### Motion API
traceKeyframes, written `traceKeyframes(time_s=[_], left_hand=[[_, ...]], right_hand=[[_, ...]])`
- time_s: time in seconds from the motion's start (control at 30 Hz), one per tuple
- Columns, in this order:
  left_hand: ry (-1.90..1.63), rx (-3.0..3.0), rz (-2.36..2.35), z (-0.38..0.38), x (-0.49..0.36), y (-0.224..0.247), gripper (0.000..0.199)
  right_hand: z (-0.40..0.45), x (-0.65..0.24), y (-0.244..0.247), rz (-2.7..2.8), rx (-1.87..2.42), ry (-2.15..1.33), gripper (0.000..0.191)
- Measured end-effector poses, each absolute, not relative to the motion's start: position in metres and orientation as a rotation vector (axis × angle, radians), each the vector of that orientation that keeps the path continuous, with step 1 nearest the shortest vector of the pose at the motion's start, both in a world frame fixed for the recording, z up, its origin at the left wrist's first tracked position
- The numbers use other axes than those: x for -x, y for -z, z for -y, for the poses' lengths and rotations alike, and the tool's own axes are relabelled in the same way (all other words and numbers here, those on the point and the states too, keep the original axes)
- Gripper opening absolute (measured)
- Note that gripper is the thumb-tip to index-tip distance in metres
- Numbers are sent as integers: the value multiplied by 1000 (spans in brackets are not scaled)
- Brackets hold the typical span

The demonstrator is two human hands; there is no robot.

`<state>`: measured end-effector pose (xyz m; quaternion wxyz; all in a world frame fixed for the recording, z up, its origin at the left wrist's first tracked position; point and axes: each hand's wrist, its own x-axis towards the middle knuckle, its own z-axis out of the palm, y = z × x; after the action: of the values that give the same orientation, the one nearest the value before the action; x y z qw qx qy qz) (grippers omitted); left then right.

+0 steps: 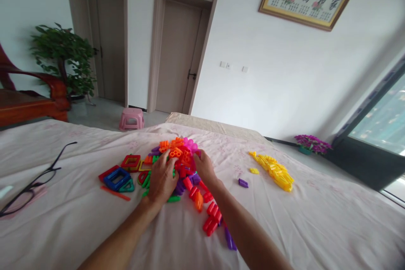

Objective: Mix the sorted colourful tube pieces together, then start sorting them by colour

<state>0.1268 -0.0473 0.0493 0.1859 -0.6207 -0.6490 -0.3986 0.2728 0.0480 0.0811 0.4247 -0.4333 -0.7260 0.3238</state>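
A mixed pile of plastic building blocks (186,160), in orange, red, pink, purple and green, lies on the cloth in front of me. My left hand (163,180) rests on the pile's near left side, its thumb and fingers apart beside an orange block (175,153). At the right edge of the pile is my right hand (205,169), with bent fingers against red and pink pieces. Its fingertips are partly hidden, so what it grips cannot be made out. Red blocks (212,218) and a purple block (230,239) trail toward me by my right forearm.
Yellow blocks (275,171) form a separate heap at the right, with a lone purple block (243,183) nearer. Magnetic frame tiles (117,178) lie left of the pile. Eyeglasses (33,185) are at far left. A pink stool (131,119) stands beyond the cloth's edge.
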Motion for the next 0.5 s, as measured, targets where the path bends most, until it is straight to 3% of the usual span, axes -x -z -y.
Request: traceKeyframes(time_s=[0.1, 0.3, 0.5], left_hand=[[1139, 1608, 1947, 43, -107, -48, 31], [1217, 1514, 1872, 50, -113, -58, 41], [1079, 2155, 1532, 83, -182, -66, 41]], right_hand=[[-51, -274, -85, 1843, 1072, -714, 15], [-78, -353, -76, 1569, 1197, -716, 29], [-89, -492, -53, 1289, 1439, -590, 33]])
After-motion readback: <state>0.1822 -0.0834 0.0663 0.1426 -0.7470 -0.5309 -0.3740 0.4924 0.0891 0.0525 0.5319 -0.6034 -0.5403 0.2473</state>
